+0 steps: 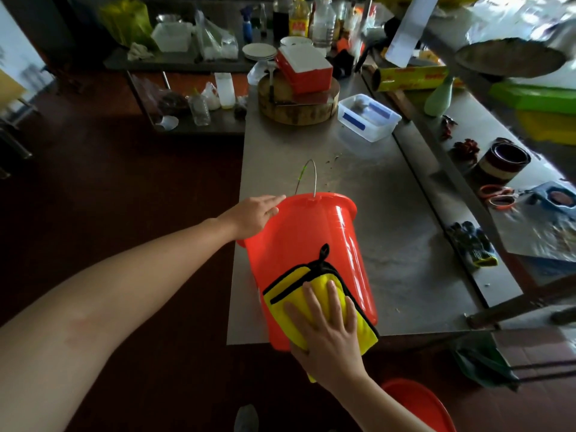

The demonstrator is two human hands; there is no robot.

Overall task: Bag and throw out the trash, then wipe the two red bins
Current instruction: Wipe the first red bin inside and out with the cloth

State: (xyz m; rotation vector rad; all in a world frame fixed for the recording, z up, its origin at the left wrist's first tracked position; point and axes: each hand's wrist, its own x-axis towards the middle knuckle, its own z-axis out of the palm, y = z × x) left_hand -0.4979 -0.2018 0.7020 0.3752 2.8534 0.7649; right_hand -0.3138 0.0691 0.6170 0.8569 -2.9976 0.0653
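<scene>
A red bin [314, 244] lies on its side on the steel table [389, 213], its open rim facing away and its wire handle standing up at the far end. My left hand [257, 213] rests on the bin's rim at the left and steadies it. My right hand [324, 322] presses flat on a yellow cloth with black trim [290, 291] against the bin's outer wall near its base. A second red bin [420, 403] stands on the floor at the lower right, only partly in view.
On the table's far end sit a round wooden chopping block [299, 110], a red box [307, 68] and a clear lidded container [369, 116]. Gloves [472, 244], scissors [497, 196] and a bowl [503, 160] lie on the right shelf. Dark floor spreads to the left.
</scene>
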